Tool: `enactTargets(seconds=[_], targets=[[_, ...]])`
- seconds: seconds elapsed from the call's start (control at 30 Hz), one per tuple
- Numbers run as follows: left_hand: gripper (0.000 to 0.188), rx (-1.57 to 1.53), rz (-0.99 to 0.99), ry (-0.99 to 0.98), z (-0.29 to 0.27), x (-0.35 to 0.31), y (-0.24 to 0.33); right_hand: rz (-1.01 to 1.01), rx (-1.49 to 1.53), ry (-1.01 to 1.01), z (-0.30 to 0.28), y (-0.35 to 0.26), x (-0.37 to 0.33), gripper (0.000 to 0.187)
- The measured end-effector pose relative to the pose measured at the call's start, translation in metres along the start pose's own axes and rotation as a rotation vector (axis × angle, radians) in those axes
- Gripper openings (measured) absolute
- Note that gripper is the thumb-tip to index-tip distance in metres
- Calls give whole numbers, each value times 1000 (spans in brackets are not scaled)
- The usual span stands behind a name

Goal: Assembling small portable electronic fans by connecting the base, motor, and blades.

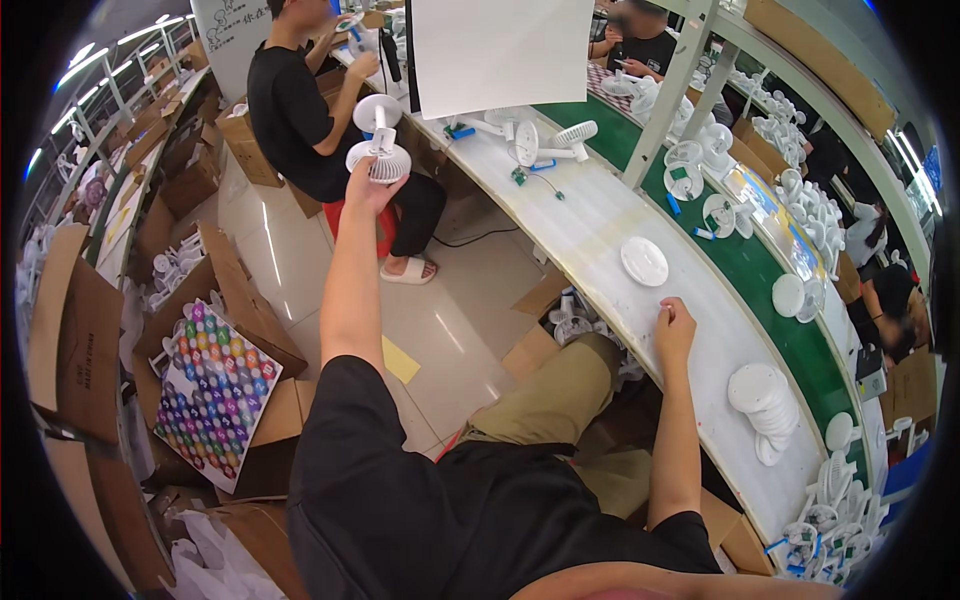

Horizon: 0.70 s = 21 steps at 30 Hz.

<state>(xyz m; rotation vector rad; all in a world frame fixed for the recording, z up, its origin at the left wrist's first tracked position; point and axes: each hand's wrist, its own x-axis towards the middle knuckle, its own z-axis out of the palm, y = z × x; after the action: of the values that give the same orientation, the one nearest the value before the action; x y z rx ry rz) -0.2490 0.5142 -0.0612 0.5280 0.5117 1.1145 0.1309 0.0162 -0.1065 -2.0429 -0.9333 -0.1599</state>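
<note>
My left hand [372, 188] reaches out to the far left, over the floor beside the bench. Its fingers are wrapped round the caged head of a small white fan [388, 164], whose round base points up and away. By the bench's near edge, my right hand [677, 332] is closed with fingertips pinched together; whatever they hold, if anything, is too small to make out. A white round disc [644, 261] lies flat on the bench just beyond it. To the right, a leaning stack of similar white discs [758, 392] rests on the bench.
The white bench [600, 215] runs beside a green conveyor belt [745, 300] bearing fan parts. A green circuit board [519, 176] lies farther up the bench. At left stands an open carton [225, 275] of fan parts. A seated co-worker [290, 100] is ahead.
</note>
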Motion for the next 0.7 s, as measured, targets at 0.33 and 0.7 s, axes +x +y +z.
enactTargets(seconds=[0.33,0.7], targets=[[37,27,-41,1,27,8,5,-4,0,-28,-1,5,0,14],[36,-47,54,-109,76,45,49,0,-4,-29,-4,-1,0,14]])
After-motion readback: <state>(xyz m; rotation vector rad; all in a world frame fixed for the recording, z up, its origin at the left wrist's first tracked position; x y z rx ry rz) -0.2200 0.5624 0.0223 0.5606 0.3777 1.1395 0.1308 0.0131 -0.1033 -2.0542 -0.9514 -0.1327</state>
